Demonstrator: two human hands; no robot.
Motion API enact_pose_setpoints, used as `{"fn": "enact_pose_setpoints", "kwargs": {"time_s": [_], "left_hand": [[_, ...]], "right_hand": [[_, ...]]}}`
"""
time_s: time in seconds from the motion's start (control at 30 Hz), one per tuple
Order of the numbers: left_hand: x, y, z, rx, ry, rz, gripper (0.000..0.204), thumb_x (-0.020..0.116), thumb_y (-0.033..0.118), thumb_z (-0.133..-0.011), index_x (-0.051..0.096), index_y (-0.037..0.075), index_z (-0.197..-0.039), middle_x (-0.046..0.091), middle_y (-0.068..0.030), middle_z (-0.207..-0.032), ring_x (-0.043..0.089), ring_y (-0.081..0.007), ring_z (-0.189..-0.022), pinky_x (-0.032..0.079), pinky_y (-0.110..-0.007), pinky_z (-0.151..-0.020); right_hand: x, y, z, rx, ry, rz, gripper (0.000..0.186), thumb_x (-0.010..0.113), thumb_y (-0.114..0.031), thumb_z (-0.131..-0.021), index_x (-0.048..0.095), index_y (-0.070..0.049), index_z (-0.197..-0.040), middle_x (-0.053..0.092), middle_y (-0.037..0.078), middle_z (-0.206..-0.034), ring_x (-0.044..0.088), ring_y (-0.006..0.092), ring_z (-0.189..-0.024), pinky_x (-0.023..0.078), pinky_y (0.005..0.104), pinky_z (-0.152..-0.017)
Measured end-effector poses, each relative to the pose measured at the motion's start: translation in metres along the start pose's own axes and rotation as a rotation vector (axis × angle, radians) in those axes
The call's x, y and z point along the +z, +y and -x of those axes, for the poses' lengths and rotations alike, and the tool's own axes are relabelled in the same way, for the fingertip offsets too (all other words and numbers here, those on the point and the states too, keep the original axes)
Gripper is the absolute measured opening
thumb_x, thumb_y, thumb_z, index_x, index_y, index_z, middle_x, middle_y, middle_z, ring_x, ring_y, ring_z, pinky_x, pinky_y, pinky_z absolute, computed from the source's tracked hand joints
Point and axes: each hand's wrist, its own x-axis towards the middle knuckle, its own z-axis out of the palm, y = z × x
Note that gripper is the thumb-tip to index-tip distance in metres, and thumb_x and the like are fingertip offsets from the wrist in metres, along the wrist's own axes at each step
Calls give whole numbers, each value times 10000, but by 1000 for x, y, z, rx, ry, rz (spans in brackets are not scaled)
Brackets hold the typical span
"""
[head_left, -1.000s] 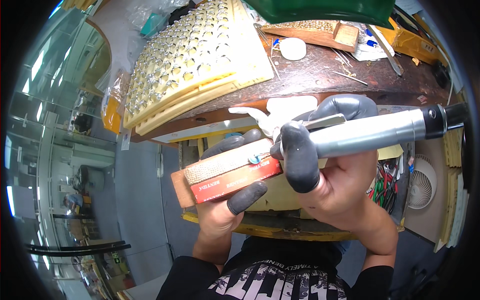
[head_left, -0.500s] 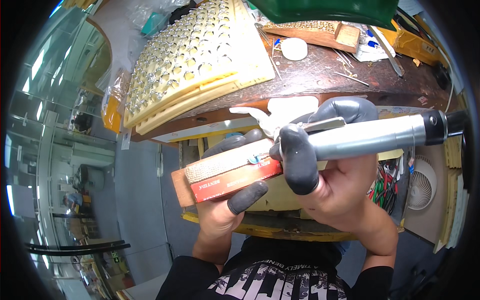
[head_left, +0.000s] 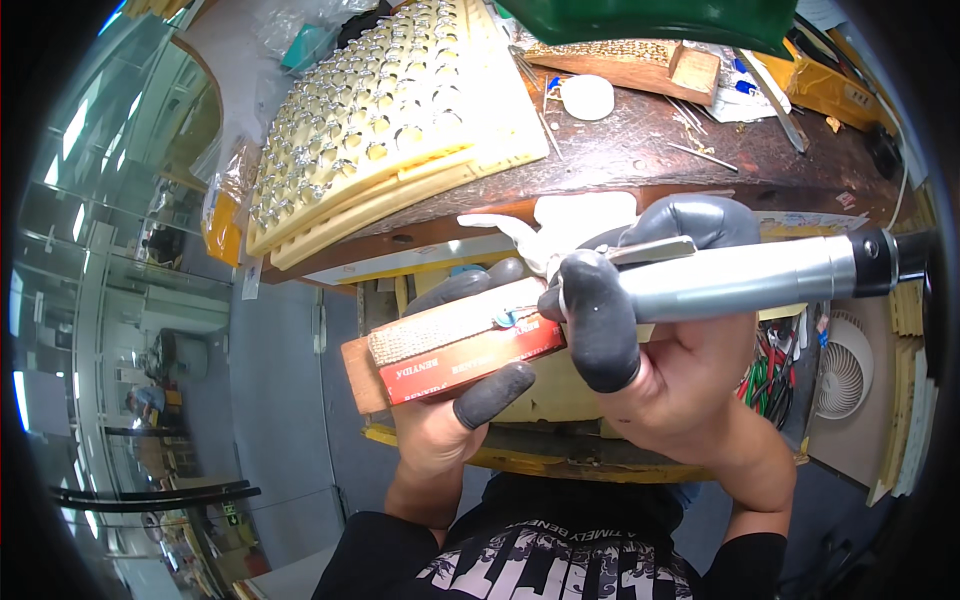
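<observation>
My left hand [head_left: 440, 430], in black finger cots, is closed around a small wooden block [head_left: 366, 375] with red printed tape [head_left: 450, 368] along its side. Rows of tiny gold-coloured pieces [head_left: 420, 335] cover the block's upper face. A small blue-green bit [head_left: 506, 318] sits near its right end. My right hand [head_left: 690, 365], also in black finger cots, grips a silver handpiece [head_left: 745, 278] with a lever on top and a black rear end. The handpiece's front points at the block's right end; its tip is hidden by my fingers. Behind the block juts a white-wrapped peg [head_left: 540, 245] at the bench edge.
On the dark wooden bench [head_left: 620, 150] stands a pale board [head_left: 365, 120] with many rings. Farther back are a wooden tray [head_left: 695, 75], a round white lid [head_left: 587, 98], tweezers [head_left: 780, 105] and thin metal rods. A green lamp shade [head_left: 660, 20] overhangs. At right is a white fan [head_left: 845, 365].
Almost nothing differs. The rear of the handpiece has dropped slightly, and the block has tilted a little in my left hand.
</observation>
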Motion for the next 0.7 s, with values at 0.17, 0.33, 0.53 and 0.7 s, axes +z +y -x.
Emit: {"fn": "enact_pose_setpoints", "kwargs": {"time_s": [0.17, 0.33, 0.53, 0.7], "left_hand": [[1, 0, 0, 17, -15, -6, 684, 722, -131, -737, 459, 14, -1352, 520, -219, -1377, 524, -301, -1282, 457, -432, -1072], [0, -1, 0, 14, -10, 24, 684, 728, -129, -733, 462, 13, -1347, 523, -220, -1371, 527, -301, -1278, 460, -429, -1070], [2, 2, -2, 13, -16, -14, 693, 735, -126, -729, 460, 15, -1349, 523, -218, -1369, 529, -301, -1274, 458, -432, -1071], [2, 2, 0, 8, -8, -2, 693, 733, -128, -730, 459, 16, -1350, 522, -219, -1371, 526, -302, -1278, 456, -434, -1074]], "right_hand": [[-3, 4, 1, -67, -24, 22, 125, 638, -64, -922, 652, 41, -855, 610, 95, -881, 616, 129, -768, 493, 253, -680], [-9, 3, -10, -312, -97, 281, 105, 634, -44, -915, 644, 48, -863, 618, 87, -847, 616, 121, -745, 492, 247, -663], [0, -1, 0, 2, 0, -4, 109, 636, -45, -908, 682, 23, -837, 621, 74, -833, 573, 130, -764, 462, 271, -665], [-5, 8, -7, -302, -43, 151, 81, 630, -31, -909, 621, 42, -875, 603, 77, -832, 612, 118, -723, 491, 252, -646]]}}
